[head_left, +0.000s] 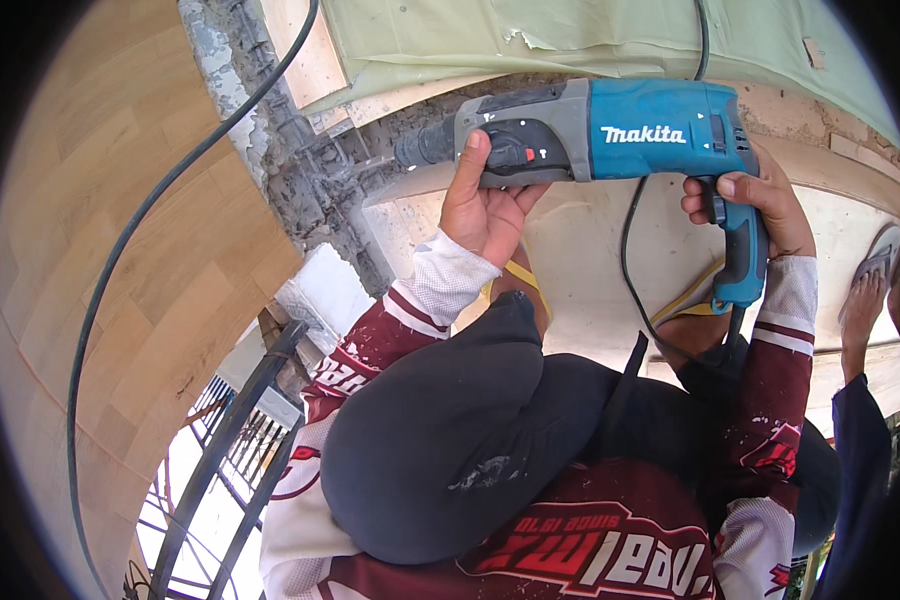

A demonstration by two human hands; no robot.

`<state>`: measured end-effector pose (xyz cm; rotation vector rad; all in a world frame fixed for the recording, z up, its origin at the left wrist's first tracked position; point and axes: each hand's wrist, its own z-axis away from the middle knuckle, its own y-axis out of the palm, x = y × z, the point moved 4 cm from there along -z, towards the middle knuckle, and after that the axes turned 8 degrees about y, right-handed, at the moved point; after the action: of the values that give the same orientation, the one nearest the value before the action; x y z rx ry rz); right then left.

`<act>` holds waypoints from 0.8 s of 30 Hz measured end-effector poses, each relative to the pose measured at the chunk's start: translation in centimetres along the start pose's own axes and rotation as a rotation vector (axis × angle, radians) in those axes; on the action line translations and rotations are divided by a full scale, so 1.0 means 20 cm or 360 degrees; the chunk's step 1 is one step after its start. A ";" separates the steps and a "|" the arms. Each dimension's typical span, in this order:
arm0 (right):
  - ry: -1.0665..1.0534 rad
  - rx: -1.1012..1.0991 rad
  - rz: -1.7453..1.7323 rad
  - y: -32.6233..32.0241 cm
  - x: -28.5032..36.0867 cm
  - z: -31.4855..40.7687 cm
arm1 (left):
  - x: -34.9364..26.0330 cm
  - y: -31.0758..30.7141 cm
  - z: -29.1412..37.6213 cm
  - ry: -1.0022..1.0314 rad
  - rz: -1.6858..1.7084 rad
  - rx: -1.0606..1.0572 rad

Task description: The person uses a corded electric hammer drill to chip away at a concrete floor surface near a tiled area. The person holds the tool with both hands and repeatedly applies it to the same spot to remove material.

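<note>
A teal and grey Makita rotary hammer drill lies level across my view, its chuck pointing left. My right hand grips the rear pistol handle, with fingers around the trigger. Under the front housing, my left hand supports the tool, thumb up beside the mode selector knob. A thin bit extends from the chuck towards a rough, chipped concrete channel. Whether its tip touches the concrete I cannot tell. The power cord leaves the handle's base.
A wood-look plank surface curves along the left, crossed by a black cable. Green sheeting covers the far side. Dark metal bars stand over a bright gap at lower left. Another person's sandalled foot rests at the right.
</note>
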<state>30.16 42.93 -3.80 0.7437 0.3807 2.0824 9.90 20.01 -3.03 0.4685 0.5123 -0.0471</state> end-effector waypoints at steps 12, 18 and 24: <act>0.0524 0.0459 -0.0591 0.28 -0.33 -0.24 | -0.20 -0.38 0.20 0.0171 -0.0211 -0.0320; 0.0597 0.0307 -0.0474 0.33 -0.39 -0.28 | -0.23 -0.45 0.19 0.0117 -0.0270 -0.0460; 0.0631 0.0178 -0.0359 0.39 -0.44 -0.28 | -0.25 -0.47 0.20 0.0126 -0.0267 -0.0437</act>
<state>25.57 31.31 -7.44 0.3267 0.7686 1.9979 5.97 9.41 -1.54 0.1587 0.6253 -0.1177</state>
